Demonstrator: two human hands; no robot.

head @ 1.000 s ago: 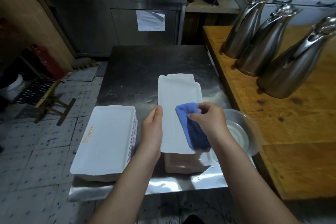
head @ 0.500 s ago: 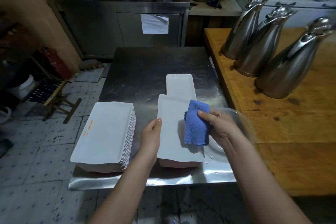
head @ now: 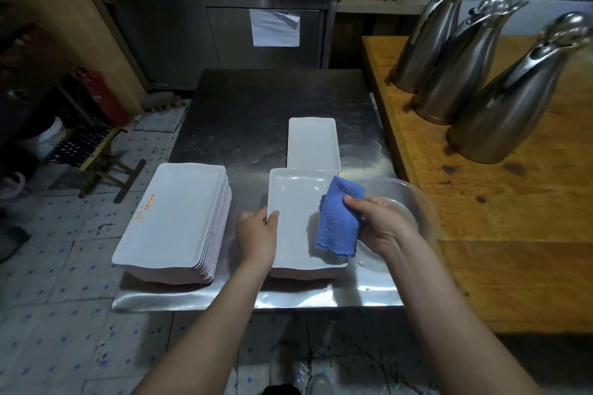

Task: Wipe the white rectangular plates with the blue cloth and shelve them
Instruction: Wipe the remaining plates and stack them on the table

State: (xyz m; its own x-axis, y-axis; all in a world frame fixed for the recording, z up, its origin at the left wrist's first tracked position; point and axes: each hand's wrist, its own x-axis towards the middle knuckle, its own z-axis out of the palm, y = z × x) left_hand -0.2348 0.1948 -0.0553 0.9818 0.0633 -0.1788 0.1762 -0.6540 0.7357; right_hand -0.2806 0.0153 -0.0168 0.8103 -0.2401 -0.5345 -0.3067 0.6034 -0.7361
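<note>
white rectangular plate (head: 298,218) stiff, wet-slick, breakable; our left hand (head: 258,234) pinches long edge, right hand (head: 378,223) grips soft blue cloth (head: 338,218).

A steel table (head: 279,99) stands on speckled floor tiles (head: 48,314) beside a wooden counter (head: 513,234) and steel cabinet (head: 179,32).

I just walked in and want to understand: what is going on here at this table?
A person is wiping white plates at a steel table. The left hand grips the left edge of the top plate of a low pile; the right hand holds the blue cloth over its right side. A taller stack of plates stands to the left, a single plate lies behind, a clear bowl at the right.
</note>
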